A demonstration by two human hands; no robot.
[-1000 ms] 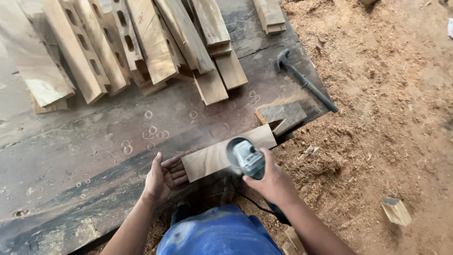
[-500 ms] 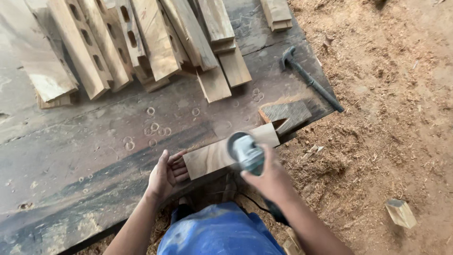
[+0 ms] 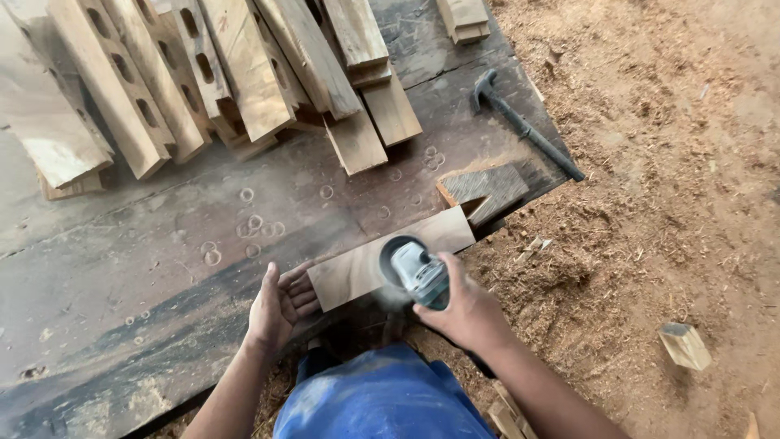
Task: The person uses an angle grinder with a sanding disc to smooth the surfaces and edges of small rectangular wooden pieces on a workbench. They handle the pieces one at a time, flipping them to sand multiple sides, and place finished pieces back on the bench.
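Board [image 3: 357, 264] lies flat at the near edge of the dark table [image 3: 146, 268], its left end steadied by the left hand [image 3: 280, 305] with fingers spread apart on it, while the right hand [image 3: 463, 313], fingers clamped round a small angle grinder [image 3: 414, 272], holds the disc on the board's middle. Fine dust hangs at the disc, so grinding looks underway, though how much surface remains I cannot tell. Open table lies beyond (a wood wedge [image 3: 485, 189] and hammer [image 3: 520, 122] sit near the right edge), and sawdust-covered ground [image 3: 666, 203] drops away just beside.
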